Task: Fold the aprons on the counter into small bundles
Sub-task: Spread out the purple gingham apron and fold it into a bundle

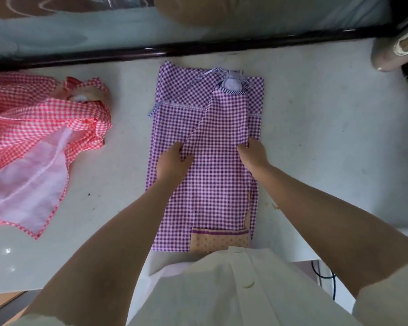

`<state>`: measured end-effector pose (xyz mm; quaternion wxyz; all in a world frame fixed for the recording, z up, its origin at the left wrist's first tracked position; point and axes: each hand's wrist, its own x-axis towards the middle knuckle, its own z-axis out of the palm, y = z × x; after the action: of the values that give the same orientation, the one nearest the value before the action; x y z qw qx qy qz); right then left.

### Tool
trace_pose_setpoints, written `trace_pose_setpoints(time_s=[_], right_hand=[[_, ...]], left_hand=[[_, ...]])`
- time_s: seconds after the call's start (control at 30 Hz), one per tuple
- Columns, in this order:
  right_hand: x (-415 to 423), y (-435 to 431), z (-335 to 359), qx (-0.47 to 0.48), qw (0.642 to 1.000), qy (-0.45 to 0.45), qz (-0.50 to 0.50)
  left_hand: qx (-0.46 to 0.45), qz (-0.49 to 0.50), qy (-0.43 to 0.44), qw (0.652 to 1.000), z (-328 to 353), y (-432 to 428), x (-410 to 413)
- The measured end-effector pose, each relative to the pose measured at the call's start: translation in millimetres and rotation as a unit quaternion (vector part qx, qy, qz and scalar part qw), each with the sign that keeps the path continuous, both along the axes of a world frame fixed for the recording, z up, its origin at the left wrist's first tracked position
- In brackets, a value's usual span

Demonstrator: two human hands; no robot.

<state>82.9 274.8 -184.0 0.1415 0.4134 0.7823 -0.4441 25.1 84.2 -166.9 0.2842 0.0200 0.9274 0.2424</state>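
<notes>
1. Two aprons on the pale counter (316,142): red checked apron (33,137) far left, lying crumpled with its pale lining turned up, not yet folded, partly cut off by the frame edge.
2. Purple checked apron (210,165) in the middle, already narrowed into a long strip running away from the body, with one flap laid diagonally across its upper half.
3. Left hand (172,161) on the left part of the strip, fingers close together and apparently pinching the flap's lower edge; fingertips partly tucked under cloth, so grip not fully visible.
4. Right hand (252,151) at the right edge of the same flap, fingers curled on the cloth in a pinch.
5. To do well, probably: keep both pinches level, pull the flap flat, align its edge with the strip side, press out wrinkles before any further fold.
6. Hard to make out: straps near the top, bunched; near end of the strip hidden under the white shirt (233,290).
</notes>
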Motion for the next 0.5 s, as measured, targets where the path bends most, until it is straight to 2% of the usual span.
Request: trace_pose_setpoints(time_s=[0.13,0.33,0.43,0.5], right_hand=[[11,0,4,-0.001,1.0,0.016,-0.004],[36,-5,10,0.02,0.999,0.034,-0.023],[56,-15,12,0.131,0.988,0.076,0.02],[77,-25,16,0.215,0.962,0.137,0.1]], left_hand=[[0.02,0.02,0.01,1.0,-1,-12,10],[-0.043,-0.094,0.139,0.985,5,-40,43],[-0.033,-0.209,0.201,0.956,6,-61,66],[-0.022,-0.313,0.227,0.922,3,-78,82]])
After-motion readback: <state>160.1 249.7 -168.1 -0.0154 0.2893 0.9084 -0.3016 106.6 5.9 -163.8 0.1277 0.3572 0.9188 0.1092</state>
